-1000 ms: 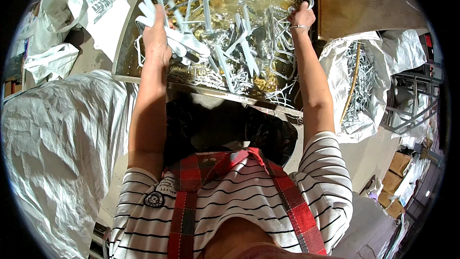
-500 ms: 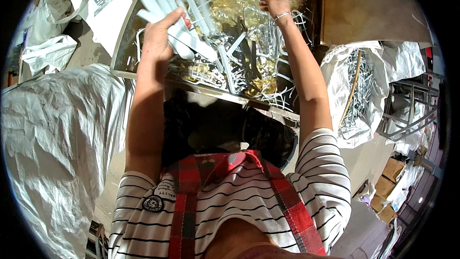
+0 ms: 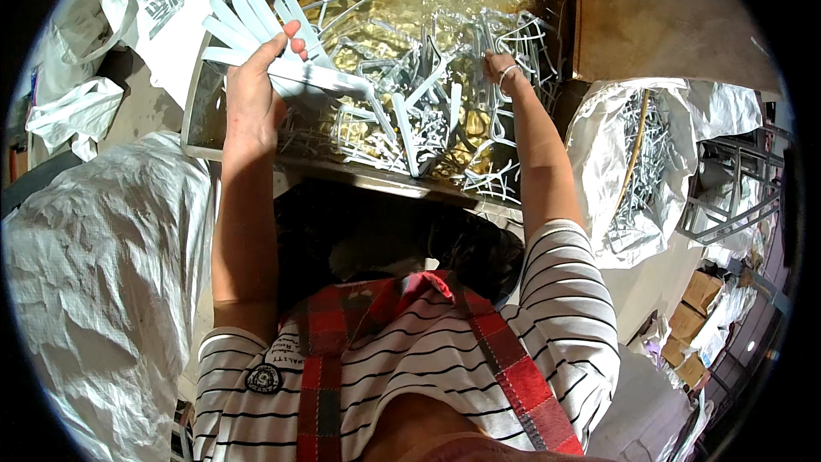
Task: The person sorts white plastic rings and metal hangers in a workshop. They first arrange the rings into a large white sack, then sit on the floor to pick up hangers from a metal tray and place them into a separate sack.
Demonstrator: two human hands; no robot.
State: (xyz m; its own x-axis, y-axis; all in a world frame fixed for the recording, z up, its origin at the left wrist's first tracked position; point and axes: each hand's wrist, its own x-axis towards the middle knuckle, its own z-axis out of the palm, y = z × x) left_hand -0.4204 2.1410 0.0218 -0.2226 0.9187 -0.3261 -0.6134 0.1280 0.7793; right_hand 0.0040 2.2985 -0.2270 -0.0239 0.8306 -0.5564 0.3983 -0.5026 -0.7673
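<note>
My left hand [image 3: 254,94] is closed round a fanned bundle of flat light-grey strips [image 3: 295,77], thumb on top, over the left part of a shallow metal tray [image 3: 342,169]. The strips' material cannot be told. At the tray's right side, my right hand [image 3: 503,70] reaches down with its fingers curled among grey bent frames [image 3: 496,115]; its fingertips are partly hidden, and what they pinch is unclear. Between the hands, loose grey strips [image 3: 405,133] and small thin offcuts [image 3: 368,141] lie in a heap over the wet, yellowish tray bottom.
Right of the tray stands a white woven sack [image 3: 590,133] of thin grey scraps, with a wooden stick in it. A brown board [image 3: 676,17] rises behind it. White sacks [image 3: 111,274] fill the left side. Cardboard boxes [image 3: 688,322] and a metal rack [image 3: 735,192] stand far right.
My left hand has moved left and slightly down with the grey strips, which are fanned wider. My right hand has come down from above the tray into the grey pieces.
</note>
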